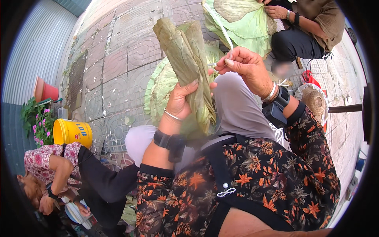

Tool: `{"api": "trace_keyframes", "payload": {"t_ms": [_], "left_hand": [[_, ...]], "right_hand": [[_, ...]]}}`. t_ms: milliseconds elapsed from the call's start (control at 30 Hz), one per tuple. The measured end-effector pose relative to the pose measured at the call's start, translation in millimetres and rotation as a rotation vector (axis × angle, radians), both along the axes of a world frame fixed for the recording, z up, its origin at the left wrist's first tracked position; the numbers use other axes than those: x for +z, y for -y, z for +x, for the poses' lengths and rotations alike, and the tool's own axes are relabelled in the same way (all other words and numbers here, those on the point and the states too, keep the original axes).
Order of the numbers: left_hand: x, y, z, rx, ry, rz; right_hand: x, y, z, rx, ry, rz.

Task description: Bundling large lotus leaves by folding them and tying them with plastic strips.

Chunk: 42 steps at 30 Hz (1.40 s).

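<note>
My left hand grips a folded bundle of dried lotus leaves, olive-brown and wrinkled, held upright over my lap. Its fingers wrap round the bundle's middle. Just right of it, my right hand pinches a thin white strip between thumb and fingers. One length of the strip rises up and left from the fingertips; a short piece also shows between them and the bundle's edge. Whether it goes round the back of the bundle is hidden. Beneath, on the paving, lies a stack of pale green lotus leaves.
Another leaf pile lies at the far right, where a co-worker's hand touches it. A second person bends at the lower left. Nearby stand a yellow bucket, a red flowerpot and a pink-flowered plant. At right is a straw hat.
</note>
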<state>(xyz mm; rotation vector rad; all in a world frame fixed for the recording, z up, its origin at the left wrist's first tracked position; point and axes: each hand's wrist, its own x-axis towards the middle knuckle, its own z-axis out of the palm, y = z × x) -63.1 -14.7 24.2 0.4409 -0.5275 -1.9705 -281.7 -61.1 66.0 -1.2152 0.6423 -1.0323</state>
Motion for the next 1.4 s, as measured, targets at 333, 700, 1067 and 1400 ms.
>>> {"api": "trace_keyframes", "payload": {"t_ms": [333, 700, 1067, 1400], "left_hand": [[-4, -5, -7, 0.007, 0.219, -0.036], [-19, -3, -24, 0.098, 0.536, -0.176], [-36, -10, -33, 0.487, 1.287, -0.45], [-36, -15, -38, 0.703, 1.008, -0.252]], "right_hand": [[-9, -7, -3, -0.057, -0.095, 0.079], [-1, -17, 27, -0.073, -0.352, -0.266], [-29, 5, 56, -0.03, -0.467, -0.025], [-30, 5, 59, -0.043, -0.614, -0.017]]}}
